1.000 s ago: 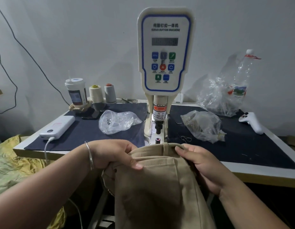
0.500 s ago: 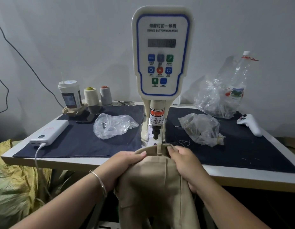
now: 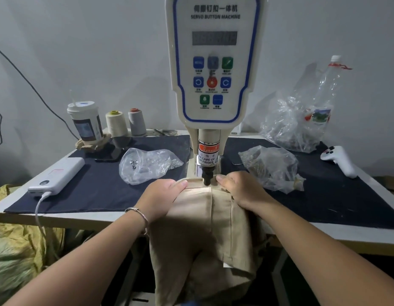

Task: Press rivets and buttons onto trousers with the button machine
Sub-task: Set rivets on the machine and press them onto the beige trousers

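Button machine (image 3: 213, 62): upright at the middle of the table (image 3: 324, 228); its black punch (image 3: 206, 178) points down onto the waistband.
Trousers (image 3: 205, 228): beige; the waistband lies under the punch of the button machine, the rest hangs over the table's front edge.
Left hand (image 3: 163, 196): just left of the punch; fingers curled together over the waistband, gripping the cloth. A bracelet (image 3: 138, 214) sits on the wrist.
Right hand (image 3: 242, 188): just right of the punch; fingers together, curled over the waistband edge, holding the cloth.
Left of the button machine: a clear bag (image 3: 147, 165), a power bank (image 3: 57, 176) with a white cable, a cup (image 3: 85, 123), two thread cones (image 3: 125, 122).
Right of the button machine: two plastic bags (image 3: 269, 166), a plastic bottle (image 3: 324, 100), a white controller (image 3: 339, 160).
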{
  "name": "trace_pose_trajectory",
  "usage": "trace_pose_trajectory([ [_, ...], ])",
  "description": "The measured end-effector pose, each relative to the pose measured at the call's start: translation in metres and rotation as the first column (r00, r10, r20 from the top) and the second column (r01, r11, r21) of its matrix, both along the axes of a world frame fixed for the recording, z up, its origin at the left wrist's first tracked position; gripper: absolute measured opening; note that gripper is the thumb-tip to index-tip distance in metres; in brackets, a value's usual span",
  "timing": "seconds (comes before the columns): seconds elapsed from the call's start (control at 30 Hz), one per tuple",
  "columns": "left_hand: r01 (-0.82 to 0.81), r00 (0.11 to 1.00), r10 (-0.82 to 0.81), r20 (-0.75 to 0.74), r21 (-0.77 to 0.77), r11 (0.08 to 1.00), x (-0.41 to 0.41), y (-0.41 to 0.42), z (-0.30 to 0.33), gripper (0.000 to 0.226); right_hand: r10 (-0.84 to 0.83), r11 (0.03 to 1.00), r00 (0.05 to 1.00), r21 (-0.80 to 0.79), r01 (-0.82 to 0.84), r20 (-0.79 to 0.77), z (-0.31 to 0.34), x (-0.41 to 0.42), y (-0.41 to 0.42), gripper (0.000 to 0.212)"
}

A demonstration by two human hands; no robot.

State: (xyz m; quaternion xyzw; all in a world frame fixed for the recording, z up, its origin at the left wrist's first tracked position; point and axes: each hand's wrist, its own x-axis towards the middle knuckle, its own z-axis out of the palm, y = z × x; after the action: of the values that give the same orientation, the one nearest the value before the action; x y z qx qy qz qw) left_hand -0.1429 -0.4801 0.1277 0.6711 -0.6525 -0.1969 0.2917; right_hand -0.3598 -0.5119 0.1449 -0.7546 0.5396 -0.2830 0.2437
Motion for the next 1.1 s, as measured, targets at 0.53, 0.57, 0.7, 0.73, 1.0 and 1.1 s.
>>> trace_pose_trajectory([
  [0.53, 0.163, 0.986, -0.164, 0.002, -0.112, 0.980, 0.009, 0.001, -0.022, 0.051, 0.061, 0.995, 0.945, -0.093, -0.033, 0.321, -0.042, -0.006, 0.005, 0.053],
  [0.57, 0.162, 0.987, -0.163, 0.003, -0.111, 0.981, 0.010, -0.001, -0.022, 0.050, 0.063, 0.995, 0.946, -0.089, -0.036, 0.319, -0.042, -0.006, 0.005, 0.052],
  [0.7, 0.155, 0.988, -0.154, 0.019, -0.095, 0.983, 0.013, -0.005, -0.023, 0.048, 0.058, 0.996, 0.943, -0.080, -0.033, 0.329, -0.042, -0.007, 0.003, 0.037],
  [0.73, 0.153, 0.988, -0.152, 0.027, -0.089, 0.984, 0.013, -0.005, -0.024, 0.049, 0.052, 0.997, 0.942, -0.077, -0.028, 0.330, -0.043, -0.007, 0.003, 0.034],
  [1.0, 0.131, 0.980, -0.125, 0.153, -0.033, 0.991, 0.005, -0.001, -0.019, 0.048, -0.026, 0.996, 0.945, -0.071, 0.052, 0.326, -0.047, -0.005, 0.004, 0.027],
  [1.1, 0.124, 0.981, -0.117, 0.155, -0.038, 0.992, 0.001, 0.002, -0.018, 0.049, -0.084, 0.991, 0.955, -0.076, 0.110, 0.286, -0.048, -0.004, 0.005, 0.031],
])
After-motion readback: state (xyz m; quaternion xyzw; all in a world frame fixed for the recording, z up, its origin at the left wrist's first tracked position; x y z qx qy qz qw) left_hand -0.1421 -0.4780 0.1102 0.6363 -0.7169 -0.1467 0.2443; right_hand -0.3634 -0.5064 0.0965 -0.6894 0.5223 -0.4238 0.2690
